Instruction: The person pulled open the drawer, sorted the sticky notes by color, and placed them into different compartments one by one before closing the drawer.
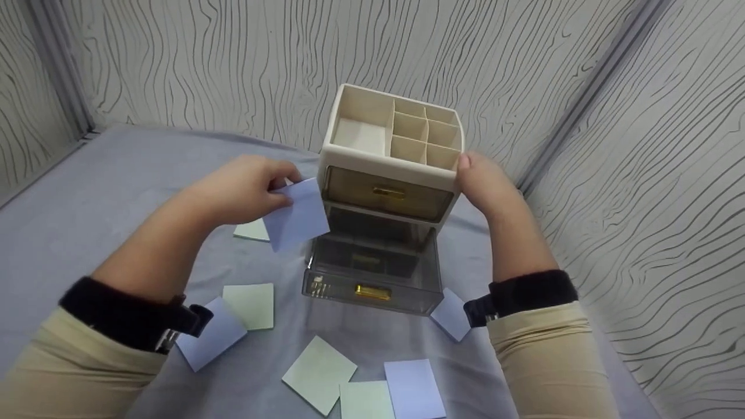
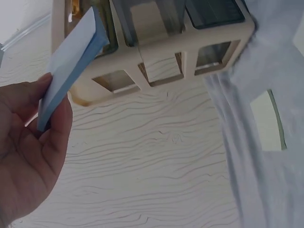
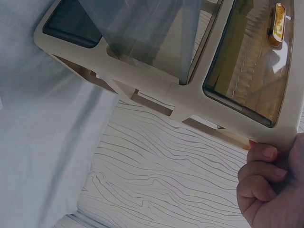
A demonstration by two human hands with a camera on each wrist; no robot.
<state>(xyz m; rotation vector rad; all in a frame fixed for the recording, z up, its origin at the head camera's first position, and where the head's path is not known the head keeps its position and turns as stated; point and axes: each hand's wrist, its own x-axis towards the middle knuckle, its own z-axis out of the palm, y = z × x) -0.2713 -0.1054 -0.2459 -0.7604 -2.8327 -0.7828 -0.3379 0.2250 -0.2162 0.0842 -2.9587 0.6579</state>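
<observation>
My left hand [image 1: 241, 189] pinches a blue sticky note pad [image 1: 298, 216] between thumb and fingers, just left of a cream desk organizer [image 1: 384, 157]. In the left wrist view the pad [image 2: 71, 61] is tilted, its thick edge showing. My right hand [image 1: 489, 183] grips the organizer's right side near the top front corner, with the thumb by the rim. Curled fingers [image 3: 256, 187] show beneath that corner in the right wrist view. A clear grey middle drawer [image 1: 337, 285] is pulled out towards me, while the amber top drawer [image 1: 355, 186] is closed.
Green pads [image 1: 256, 305] and blue pads [image 1: 413, 390] lie scattered on the grey cloth [image 1: 145, 174] left, in front and right of the organizer. One green pad [image 1: 250, 230] lies partly behind the held pad. Wood-grain panels [image 1: 233, 70] stand behind and at the sides.
</observation>
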